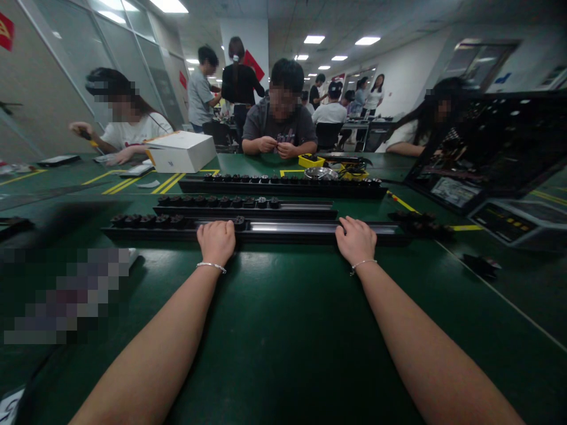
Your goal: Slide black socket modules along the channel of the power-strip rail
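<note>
Both my arms reach forward over a dark green table [283, 319]. My left hand [217, 241] and my right hand [355, 239] each rest with curled fingers on the nearest long black rail [287, 230], which carries several black sockets at its left end and a bare metal channel in the middle. A thin bracelet sits on each wrist. Two more black rails lie parallel behind it: a middle rail [248, 206] and a far rail [283, 184] filled with sockets.
A white box [182, 151] stands at the back left, a yellow tray [311, 160] and a metal bowl [321, 173] at the back centre. Dark equipment [487, 153] fills the right side. Several people sit across the table; others stand further back.
</note>
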The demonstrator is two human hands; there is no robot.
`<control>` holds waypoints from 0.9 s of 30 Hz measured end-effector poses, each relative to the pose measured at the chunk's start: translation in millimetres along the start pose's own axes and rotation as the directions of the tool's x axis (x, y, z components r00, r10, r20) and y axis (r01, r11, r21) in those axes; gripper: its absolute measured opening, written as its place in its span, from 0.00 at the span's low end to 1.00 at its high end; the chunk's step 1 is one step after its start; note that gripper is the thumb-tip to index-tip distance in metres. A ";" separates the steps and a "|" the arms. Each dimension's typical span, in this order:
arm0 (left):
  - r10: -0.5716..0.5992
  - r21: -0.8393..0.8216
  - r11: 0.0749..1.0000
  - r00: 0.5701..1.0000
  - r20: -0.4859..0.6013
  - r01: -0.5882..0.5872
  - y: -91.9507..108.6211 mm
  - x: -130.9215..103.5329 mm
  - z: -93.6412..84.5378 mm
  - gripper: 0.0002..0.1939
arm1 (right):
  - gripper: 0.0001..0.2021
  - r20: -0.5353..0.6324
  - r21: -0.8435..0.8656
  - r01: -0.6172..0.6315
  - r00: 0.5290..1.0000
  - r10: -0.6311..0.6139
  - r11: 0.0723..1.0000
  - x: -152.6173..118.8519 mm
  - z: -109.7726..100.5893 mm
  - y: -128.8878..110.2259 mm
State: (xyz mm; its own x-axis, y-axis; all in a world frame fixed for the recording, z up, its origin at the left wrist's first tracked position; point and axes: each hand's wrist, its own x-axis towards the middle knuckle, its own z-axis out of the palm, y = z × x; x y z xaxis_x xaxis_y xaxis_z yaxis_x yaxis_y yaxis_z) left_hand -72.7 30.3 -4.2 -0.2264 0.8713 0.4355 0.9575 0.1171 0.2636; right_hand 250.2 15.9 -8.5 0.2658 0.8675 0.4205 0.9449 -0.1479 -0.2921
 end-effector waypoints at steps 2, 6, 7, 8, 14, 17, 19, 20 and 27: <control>-0.009 -0.019 1.000 1.000 0.004 0.009 -0.4 0.8 0.6 0.23 | 0.22 -0.010 0.000 0.001 1.000 -0.001 1.000 -0.1 0.6 0.2; -0.010 -0.076 0.997 1.000 0.015 0.011 -0.6 1.1 1.8 0.23 | 0.22 -0.009 -0.002 0.004 1.000 -0.004 1.000 -0.4 0.4 0.2; -0.007 -0.092 0.996 1.000 0.018 0.009 -0.7 1.0 2.2 0.23 | 0.23 -0.006 -0.002 0.004 1.000 -0.004 1.000 -0.5 0.0 0.1; -0.004 -0.105 0.994 1.000 0.021 0.006 -0.8 0.8 2.5 0.24 | 0.23 -0.002 -0.001 0.005 1.000 -0.005 1.000 -0.5 -0.5 0.0; -0.001 -0.128 0.992 0.999 0.045 0.007 0.5 -0.2 1.1 0.24 | 0.23 0.028 -0.007 -0.006 1.000 0.006 1.000 -0.5 -3.6 -1.5; 0.000 -0.119 0.993 0.998 0.061 0.007 2.0 -0.7 -0.8 0.24 | 0.24 0.040 -0.006 -0.009 0.999 0.009 1.000 -0.3 -3.9 -1.7; -0.001 -0.108 0.994 0.998 0.067 0.008 2.5 -1.0 -1.6 0.24 | 0.24 0.040 -0.003 -0.010 0.999 0.010 1.000 -0.2 -3.8 -1.5; 0.001 -0.103 0.995 0.998 0.070 0.007 2.5 -1.0 -1.8 0.24 | 0.24 0.039 -0.002 -0.011 0.999 0.011 1.000 -0.2 -3.7 -1.5; 0.021 -0.070 0.997 0.996 0.089 -0.015 2.7 -1.5 -1.3 0.25 | 0.24 0.036 -0.003 -0.005 0.999 0.006 1.000 -0.1 -2.0 -0.5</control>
State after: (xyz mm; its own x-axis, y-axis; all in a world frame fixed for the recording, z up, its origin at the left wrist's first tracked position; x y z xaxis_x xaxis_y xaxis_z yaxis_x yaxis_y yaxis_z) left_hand -69.9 28.7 -3.0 -0.1892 0.9124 0.3630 0.9460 0.0702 0.3165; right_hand 250.2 14.9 -6.6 0.2640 0.8830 0.3880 0.9439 -0.1538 -0.2923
